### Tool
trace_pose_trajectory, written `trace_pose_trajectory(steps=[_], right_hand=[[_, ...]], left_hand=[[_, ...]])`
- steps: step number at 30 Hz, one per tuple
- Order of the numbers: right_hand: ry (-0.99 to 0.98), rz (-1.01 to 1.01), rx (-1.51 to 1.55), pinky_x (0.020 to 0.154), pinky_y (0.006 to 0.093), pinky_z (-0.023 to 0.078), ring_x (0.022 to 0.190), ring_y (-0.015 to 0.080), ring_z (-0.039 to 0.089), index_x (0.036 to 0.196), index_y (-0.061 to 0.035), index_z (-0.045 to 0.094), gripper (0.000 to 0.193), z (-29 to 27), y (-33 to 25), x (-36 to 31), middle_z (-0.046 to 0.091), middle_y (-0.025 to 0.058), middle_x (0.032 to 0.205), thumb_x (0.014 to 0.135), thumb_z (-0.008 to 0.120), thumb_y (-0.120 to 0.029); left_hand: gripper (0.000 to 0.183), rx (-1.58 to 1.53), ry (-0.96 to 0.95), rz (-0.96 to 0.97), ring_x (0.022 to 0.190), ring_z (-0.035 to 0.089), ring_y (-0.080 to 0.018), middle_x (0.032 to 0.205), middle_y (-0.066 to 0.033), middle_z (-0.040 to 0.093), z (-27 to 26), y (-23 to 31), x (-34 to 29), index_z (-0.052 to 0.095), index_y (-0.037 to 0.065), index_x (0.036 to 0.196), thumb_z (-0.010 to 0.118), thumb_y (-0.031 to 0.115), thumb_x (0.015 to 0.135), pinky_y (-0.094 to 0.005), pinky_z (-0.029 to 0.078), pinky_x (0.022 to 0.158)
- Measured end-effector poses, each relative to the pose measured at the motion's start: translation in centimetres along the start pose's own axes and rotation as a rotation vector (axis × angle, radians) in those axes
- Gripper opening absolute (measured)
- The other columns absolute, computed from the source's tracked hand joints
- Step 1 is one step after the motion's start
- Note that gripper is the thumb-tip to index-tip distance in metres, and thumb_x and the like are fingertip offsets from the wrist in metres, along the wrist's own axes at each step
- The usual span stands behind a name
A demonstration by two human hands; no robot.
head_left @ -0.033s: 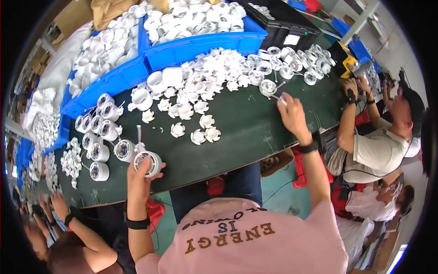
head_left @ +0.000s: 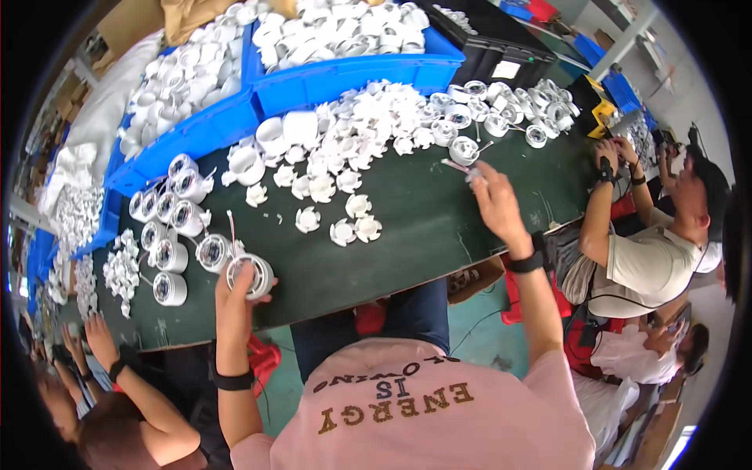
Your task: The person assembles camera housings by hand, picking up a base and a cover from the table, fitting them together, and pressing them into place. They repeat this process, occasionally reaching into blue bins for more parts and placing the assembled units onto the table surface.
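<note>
Head view: a dark green table [head_left: 415, 251] seen from above, its sides bent by the lens.
Left hand [head_left: 234, 304]: closed around a white round housing [head_left: 265, 283] near the front edge, just right of the standing white cylinders [head_left: 170, 290]; thumb over its face, most fingers hidden behind.
Right hand [head_left: 499, 210]: fingers narrow, by a small pale piece [head_left: 474, 177], perhaps pinched; I cannot tell. A round part [head_left: 464, 151] with thin leads lies just beyond.
Middle blue bin [head_left: 356, 77]: heaped with white rounded parts, far side cut off.
Left blue bin [head_left: 196, 129]: similar white parts piled above the rim.
Small blue bin [head_left: 110, 222]: tiny white pieces, blurred.
Black crate [head_left: 479, 61]: small pale pieces at its top left, hard to make out.
Cardboard box [head_left: 489, 280]: under the table edge, pale pieces inside, partly hidden.
</note>
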State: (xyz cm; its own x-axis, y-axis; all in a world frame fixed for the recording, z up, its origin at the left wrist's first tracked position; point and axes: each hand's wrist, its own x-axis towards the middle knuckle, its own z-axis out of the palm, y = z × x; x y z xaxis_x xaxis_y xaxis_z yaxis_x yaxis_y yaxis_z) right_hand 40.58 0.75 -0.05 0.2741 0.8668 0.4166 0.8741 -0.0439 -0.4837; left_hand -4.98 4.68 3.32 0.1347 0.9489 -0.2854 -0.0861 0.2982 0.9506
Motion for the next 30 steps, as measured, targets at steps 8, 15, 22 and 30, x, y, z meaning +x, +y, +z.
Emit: trace_pose_trajectory(steps=[8,15,22,30], right_hand=[[-0.290,-0.422,0.087,0.098,0.0441,0.034,0.115,0.0379,0.044,0.138,-0.0128,0.044,0.050,6.6,-13.9,-2.7,0.045,0.0217,0.126,0.091,0.057,-0.018],[-0.298,-0.017,0.378,0.104,0.0333,0.032,0.119,0.0243,0.045,0.140,-0.0030,0.040,0.047,3.2,-5.6,-0.9,0.049,0.0148,0.128,0.102,0.039,-0.030],[-0.175,-0.073,0.378,0.101,0.0329,0.033,0.114,0.0227,0.046,0.139,-0.0013,0.041,0.048,3.9,-5.9,-1.5,0.049,0.0128,0.123,0.102,0.038,-0.032],[-0.126,-0.146,0.197,0.100,0.0361,0.034,0.112,0.0289,0.045,0.138,-0.0002,0.041,0.045,4.1,-6.1,-2.0,0.047,0.0170,0.123,0.102,0.038,-0.027]], left_hand=[[0.041,0.539,0.134,0.435,0.074,0.059,-0.0154,0.084,-0.0061,0.063,-1.0,-2.0,3.2,0.061,-0.003,0.112,0.063,0.032,0.091,-0.0296,0.048,0.067],[0.039,1.084,0.542,1.020,0.105,0.050,-0.0371,0.115,-0.0195,0.054,2.6,-0.1,-0.1,0.057,0.000,0.114,0.069,0.012,0.079,-0.0453,0.039,0.089],[0.035,0.853,-0.152,0.989,0.103,0.053,-0.0319,0.113,-0.0139,0.057,10.4,-4.1,3.1,0.061,0.002,0.107,0.071,0.007,0.073,-0.0413,0.043,0.085],[0.024,0.853,0.007,0.873,0.082,0.053,-0.0279,0.089,-0.0093,0.057,11.3,-5.0,4.0,0.062,0.003,0.100,0.069,0.012,0.078,-0.0381,0.044,0.070]])
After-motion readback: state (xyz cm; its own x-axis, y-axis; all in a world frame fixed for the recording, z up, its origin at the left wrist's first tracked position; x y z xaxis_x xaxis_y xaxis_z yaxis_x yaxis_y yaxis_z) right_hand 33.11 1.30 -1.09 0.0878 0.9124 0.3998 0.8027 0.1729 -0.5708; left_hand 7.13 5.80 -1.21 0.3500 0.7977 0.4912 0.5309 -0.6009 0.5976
